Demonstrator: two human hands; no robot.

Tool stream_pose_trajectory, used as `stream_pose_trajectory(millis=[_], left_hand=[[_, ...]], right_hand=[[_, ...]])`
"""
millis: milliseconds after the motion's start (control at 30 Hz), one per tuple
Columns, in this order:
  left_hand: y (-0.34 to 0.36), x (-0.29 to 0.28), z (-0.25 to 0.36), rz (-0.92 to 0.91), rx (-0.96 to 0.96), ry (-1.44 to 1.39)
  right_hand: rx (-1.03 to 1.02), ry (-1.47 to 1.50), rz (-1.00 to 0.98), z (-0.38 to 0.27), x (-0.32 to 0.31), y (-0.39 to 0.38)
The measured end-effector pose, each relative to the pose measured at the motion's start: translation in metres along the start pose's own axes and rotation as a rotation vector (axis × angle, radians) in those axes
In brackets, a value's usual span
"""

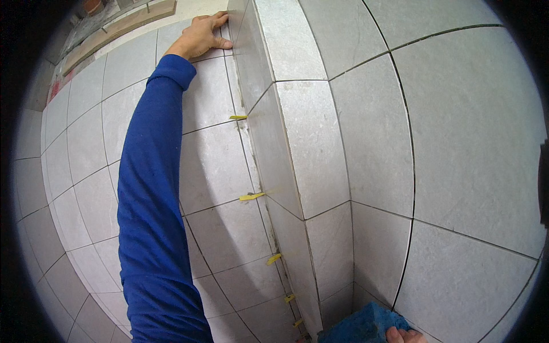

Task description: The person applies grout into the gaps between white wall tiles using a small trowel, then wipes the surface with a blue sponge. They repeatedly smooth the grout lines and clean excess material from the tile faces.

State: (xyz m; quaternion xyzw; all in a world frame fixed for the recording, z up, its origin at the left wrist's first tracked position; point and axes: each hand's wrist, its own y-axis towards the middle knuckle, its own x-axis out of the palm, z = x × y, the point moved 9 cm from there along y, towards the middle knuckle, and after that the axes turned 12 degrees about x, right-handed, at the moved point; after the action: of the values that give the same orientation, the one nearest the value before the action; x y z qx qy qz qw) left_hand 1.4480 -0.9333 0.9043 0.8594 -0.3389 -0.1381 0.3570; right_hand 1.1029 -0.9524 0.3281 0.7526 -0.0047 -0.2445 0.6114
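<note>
Left hand [201, 35] flat on tile wall [86, 131], fingers spread at corner edge; right hand [403, 335] fingertips clenched on blue sponge [361, 327].

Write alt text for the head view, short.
A person's left hand, on a blue-sleeved arm, presses flat on a grey tiled wall beside a projecting tiled corner. Their right hand, only partly visible at the lower edge, holds a blue sponge low against the tiles. Yellow spacers sit in the joints down the inner edge.
</note>
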Motion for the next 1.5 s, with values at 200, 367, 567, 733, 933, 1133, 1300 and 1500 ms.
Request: stream_pose_trajectory(millis=[200,367,567,733,933,1133,1300,1500], left_hand=[[0.0,-0.004,-0.001,0.026,0.032,-0.059],[-0.001,-0.003,0.003,-0.031,0.012,-0.002],[-0.004,-0.004,0.008,-0.057,-0.034,0.051],[-0.003,-0.005,0.01,-0.056,-0.01,0.126],[-0.005,-0.005,0.009,-0.016,-0.003,0.039],[-0.033,-0.02,0.024,0.084,0.024,-0.217],[-0.078,-0.027,0.063,0.157,0.006,-0.28],[-0.086,-0.028,0.077,0.18,-0.096,-0.306]], right_hand=[[0.005,0.013,-0.011,0.002,0.0,-0.003],[-0.006,-0.002,-0.03,0.002,0.001,-0.006],[0.027,0.029,-0.048,0.003,0.003,-0.009],[-0.025,0.011,-0.019,0.004,0.003,-0.01],[0.001,0.072,-0.014,0.003,-0.002,-0.006],[0.058,0.141,-0.003,0.002,-0.004,-0.005],[-0.018,0.162,0.041,0.005,-0.003,-0.016],[-0.024,0.196,-0.012,0.006,0.007,-0.03]])
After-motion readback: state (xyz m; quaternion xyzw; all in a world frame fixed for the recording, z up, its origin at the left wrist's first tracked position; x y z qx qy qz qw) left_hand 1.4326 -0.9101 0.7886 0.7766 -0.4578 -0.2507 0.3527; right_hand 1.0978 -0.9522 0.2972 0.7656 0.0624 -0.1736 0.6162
